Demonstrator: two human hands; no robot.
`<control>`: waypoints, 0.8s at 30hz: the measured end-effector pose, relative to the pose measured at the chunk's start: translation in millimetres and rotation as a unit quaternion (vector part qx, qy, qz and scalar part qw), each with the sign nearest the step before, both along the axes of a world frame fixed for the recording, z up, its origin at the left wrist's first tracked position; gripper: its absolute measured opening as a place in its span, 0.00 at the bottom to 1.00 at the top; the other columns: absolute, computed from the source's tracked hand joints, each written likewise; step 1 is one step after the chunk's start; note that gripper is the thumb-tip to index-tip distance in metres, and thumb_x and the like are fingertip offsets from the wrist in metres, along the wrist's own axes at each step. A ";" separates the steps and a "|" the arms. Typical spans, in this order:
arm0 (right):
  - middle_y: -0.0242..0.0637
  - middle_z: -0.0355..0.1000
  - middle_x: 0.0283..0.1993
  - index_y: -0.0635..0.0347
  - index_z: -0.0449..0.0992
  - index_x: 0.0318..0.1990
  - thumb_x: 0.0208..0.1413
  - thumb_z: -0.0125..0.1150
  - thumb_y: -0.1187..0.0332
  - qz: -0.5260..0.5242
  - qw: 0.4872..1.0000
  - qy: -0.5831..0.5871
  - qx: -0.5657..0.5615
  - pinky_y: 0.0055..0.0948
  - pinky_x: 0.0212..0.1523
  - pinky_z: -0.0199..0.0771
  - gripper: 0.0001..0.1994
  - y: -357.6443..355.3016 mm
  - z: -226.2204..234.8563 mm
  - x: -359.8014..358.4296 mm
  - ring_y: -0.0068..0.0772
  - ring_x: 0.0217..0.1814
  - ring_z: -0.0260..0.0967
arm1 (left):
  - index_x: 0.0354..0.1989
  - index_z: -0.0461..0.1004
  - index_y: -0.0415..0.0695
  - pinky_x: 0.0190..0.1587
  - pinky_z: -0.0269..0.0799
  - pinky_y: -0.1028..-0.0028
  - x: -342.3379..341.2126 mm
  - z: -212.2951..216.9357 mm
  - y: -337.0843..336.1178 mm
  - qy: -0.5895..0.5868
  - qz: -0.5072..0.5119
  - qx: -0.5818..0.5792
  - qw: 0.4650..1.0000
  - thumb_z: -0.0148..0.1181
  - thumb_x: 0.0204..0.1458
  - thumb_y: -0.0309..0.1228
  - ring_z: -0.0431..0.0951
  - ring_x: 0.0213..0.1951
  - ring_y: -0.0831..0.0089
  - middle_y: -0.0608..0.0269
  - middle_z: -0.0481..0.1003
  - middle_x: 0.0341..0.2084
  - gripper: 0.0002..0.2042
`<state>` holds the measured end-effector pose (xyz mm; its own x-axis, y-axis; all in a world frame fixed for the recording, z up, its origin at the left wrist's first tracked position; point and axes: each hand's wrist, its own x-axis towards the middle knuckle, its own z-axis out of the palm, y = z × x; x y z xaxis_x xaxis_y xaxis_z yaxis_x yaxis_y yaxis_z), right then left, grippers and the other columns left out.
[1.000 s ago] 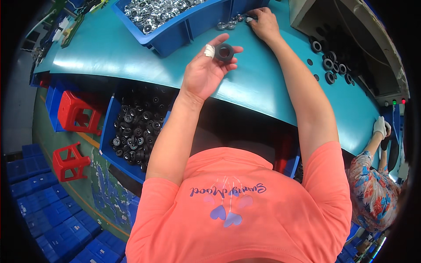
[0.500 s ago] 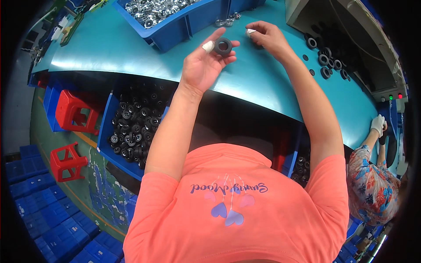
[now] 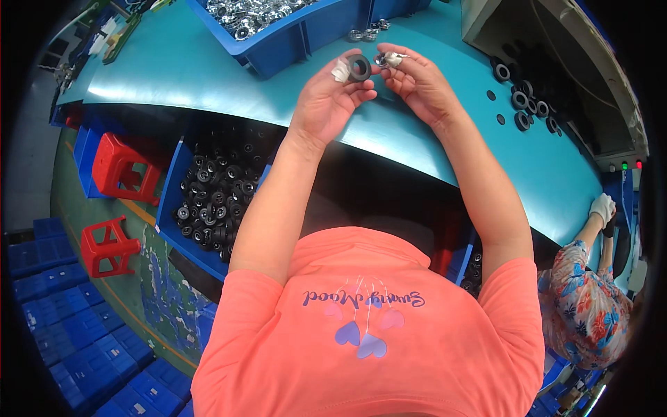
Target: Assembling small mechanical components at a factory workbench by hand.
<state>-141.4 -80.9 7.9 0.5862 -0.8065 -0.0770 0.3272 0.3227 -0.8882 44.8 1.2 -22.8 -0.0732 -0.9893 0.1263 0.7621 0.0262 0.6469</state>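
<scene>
The teal table (image 3: 174,76), its front edge curving, is stretching from the blue bin (image 3: 278,48) to loose black rings (image 3: 531,108). The left hand (image 3: 330,101) is holding a black ring (image 3: 357,78) between fingers over it; the right hand (image 3: 420,83), having moved nearer, is pinching a silver hub (image 3: 380,60) beside the ring. The ring is looking matte, the hub shiny.

The black ring (image 3: 367,70) in the left hand (image 3: 335,103) looks matt and rubbery, while the small piece (image 3: 380,60) in the right hand (image 3: 421,87) shines like polished metal. Beyond the left hand, a smooth blue plastic bin (image 3: 278,45) holds glossy, chrome-like pieces (image 3: 257,17); beneath both hands, the teal tabletop (image 3: 425,36) is smooth, with a satiny sheen.
</scene>
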 end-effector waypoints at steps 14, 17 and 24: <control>0.38 0.74 0.47 0.67 0.73 0.57 0.60 0.59 0.71 0.057 0.998 -0.024 -0.021 0.24 0.51 0.74 0.18 -1.4 -3.9 -2.2 0.25 0.48 0.72 | 0.56 0.70 0.33 0.49 0.76 0.76 -32.3 11.1 6.8 -0.335 0.267 -0.014 0.903 0.70 0.46 0.18 0.76 0.46 0.76 0.60 0.76 0.43 0.26; 0.39 0.74 0.48 0.67 0.73 0.57 0.60 0.59 0.71 0.059 0.998 -0.019 -0.026 0.25 0.51 0.74 0.18 -1.1 -4.8 -2.0 0.26 0.49 0.72 | 0.56 0.71 0.34 0.48 0.76 0.76 -32.6 9.4 8.3 -0.368 0.284 -0.023 0.885 0.70 0.46 0.18 0.76 0.44 0.77 0.62 0.75 0.42 0.26; 0.40 0.74 0.49 0.67 0.74 0.57 0.60 0.59 0.71 0.061 0.998 -0.031 -0.018 0.25 0.52 0.74 0.18 0.1 -4.0 -1.5 0.26 0.50 0.72 | 0.54 0.73 0.35 0.44 0.77 0.79 -36.6 15.3 13.7 -0.437 0.332 -0.046 0.834 0.70 0.46 0.19 0.75 0.41 0.79 0.66 0.72 0.42 0.24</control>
